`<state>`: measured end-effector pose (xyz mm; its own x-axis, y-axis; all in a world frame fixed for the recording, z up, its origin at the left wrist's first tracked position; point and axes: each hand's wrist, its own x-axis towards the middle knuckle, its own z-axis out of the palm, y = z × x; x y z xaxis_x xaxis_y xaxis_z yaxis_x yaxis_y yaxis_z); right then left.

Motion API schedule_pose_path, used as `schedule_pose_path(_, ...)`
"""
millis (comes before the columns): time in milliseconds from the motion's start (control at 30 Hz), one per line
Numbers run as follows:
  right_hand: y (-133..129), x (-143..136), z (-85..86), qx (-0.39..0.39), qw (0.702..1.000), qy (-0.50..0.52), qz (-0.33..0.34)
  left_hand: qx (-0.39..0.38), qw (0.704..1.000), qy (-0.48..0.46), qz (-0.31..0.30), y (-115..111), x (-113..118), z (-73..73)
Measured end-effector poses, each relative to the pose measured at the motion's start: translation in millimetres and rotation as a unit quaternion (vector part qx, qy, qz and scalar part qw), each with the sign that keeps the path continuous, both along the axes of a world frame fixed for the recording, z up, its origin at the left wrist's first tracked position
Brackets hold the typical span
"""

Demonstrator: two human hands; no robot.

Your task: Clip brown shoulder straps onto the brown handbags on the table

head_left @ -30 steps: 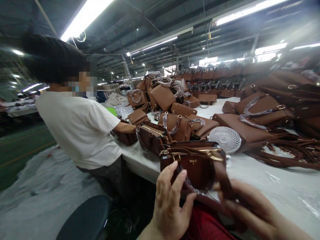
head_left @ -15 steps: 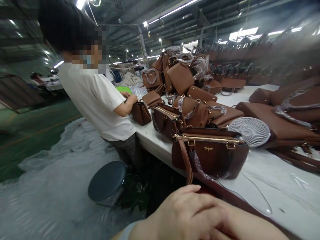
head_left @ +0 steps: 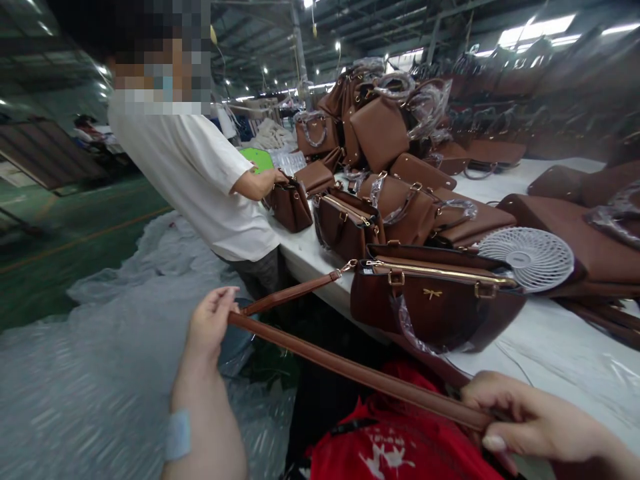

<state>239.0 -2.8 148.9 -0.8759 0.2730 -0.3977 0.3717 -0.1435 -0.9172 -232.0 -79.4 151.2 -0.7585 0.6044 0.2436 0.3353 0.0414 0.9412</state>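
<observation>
Strap: a long brown strap (head_left: 360,380), hooked by a gold clasp (head_left: 347,268) at the near left end of the handbag, runs out to the left hand and doubles back to the right.
Left hand: the left hand (head_left: 213,320) pinches the strap at its bend, out past the table edge; a pale blue patch (head_left: 179,435) sits on the forearm.
Right hand: the right hand (head_left: 515,413) closes around the other length, low at the right — the strap stretches taut between the two.
Handbag: the dark brown handbag (head_left: 450,313) stands upright at the edge of the white table (head_left: 575,360), bearing a gold dragonfly emblem (head_left: 433,293), with a plastic-wrapped handle (head_left: 407,327) hanging down its front.
Fan: a white round fan (head_left: 527,260) is just behind the bag's right end.
Neighbour: a co-worker in a white T-shirt (head_left: 190,180) has a hand (head_left: 280,175) at the top of another brown bag (head_left: 290,207).
Pile: more brown bags (head_left: 380,133) lie heaped farther back.
Floor: clear plastic sheeting (head_left: 125,373) spreads at the left — near a dark stool (head_left: 237,340), partly hidden by the left arm.
</observation>
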Motion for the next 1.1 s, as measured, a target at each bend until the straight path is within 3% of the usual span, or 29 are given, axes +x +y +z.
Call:
schedule_pose_path(33,0.1,-3.4,-3.8,-0.017,1.000,-0.010,-0.004,-0.057,0.998,0.031,-0.009,4.0,1.3,-6.1)
schedule_pose_path(100,-3.3,-21.4,-9.7,-0.019,0.999,-0.025,-0.010,-0.103,0.987,0.091,-0.077,8.9,29.7,-16.9)
schedule_pose_path(167,-10.0,-49.0,-14.5,0.003,0.999,-0.025,-0.020,-0.100,0.959,0.089,-0.248,9.4,84.0,-24.4)
schedule_pose_path(233,-16.6,-75.5,-18.8,0.033,0.999,-0.013,-0.039,-0.098,0.890,0.060,-0.441,7.1,143.6,-28.4)
schedule_pose_path(300,-19.2,-90.2,-22.3,0.053,0.998,-0.004,-0.035,-0.131,0.802,0.056,-0.580,4.8,186.7,-30.8)
schedule_pose_path(367,-15.8,-87.3,-24.4,0.048,0.999,-0.004,0.002,-0.194,0.731,0.032,-0.654,5.5,200.8,-33.1)
schedule_pose_path(400,-12.2,-79.4,-25.3,0.039,0.999,-0.008,0.021,-0.227,0.712,0.014,-0.664,7.1,196.9,-34.3)
schedule_pose_path(467,-2.9,-54.7,-28.1,0.028,0.999,-0.024,0.035,-0.272,0.715,-0.010,-0.643,12.1,173.5,-36.5)
schedule_pose_path(600,10.0,1.7,-38.0,0.029,0.997,-0.062,-0.021,-0.278,0.805,-0.001,-0.524,18.8,108.9,-37.6)
schedule_pose_path(700,10.3,27.9,-41.7,0.040,0.994,-0.076,-0.064,-0.276,0.846,-0.011,-0.456,14.3,75.4,-36.1)
schedule_pose_path(800,9.2,40.8,-38.6,0.058,0.992,-0.094,-0.066,-0.247,0.893,-0.042,-0.374,5.2,51.5,-36.9)
schedule_pose_path(900,11.1,48.9,-31.6,0.062,0.990,-0.109,-0.067,-0.151,0.958,-0.084,-0.227,0.2,25.4,-43.1)
schedule_pose_path(967,13.1,51.3,-26.4,0.058,0.989,-0.110,-0.080,-0.094,0.981,-0.086,-0.144,2.0,9.4,-48.0)
schedule_pose_path(1033,14.5,47.9,-22.8,0.059,0.989,-0.108,-0.087,-0.081,0.989,-0.028,-0.122,8.0,3.0,-50.2)
schedule_pose_path(1100,14.9,35.8,-22.3,0.075,0.989,-0.099,-0.079,-0.092,0.980,0.084,-0.155,15.5,14.4,-48.0)
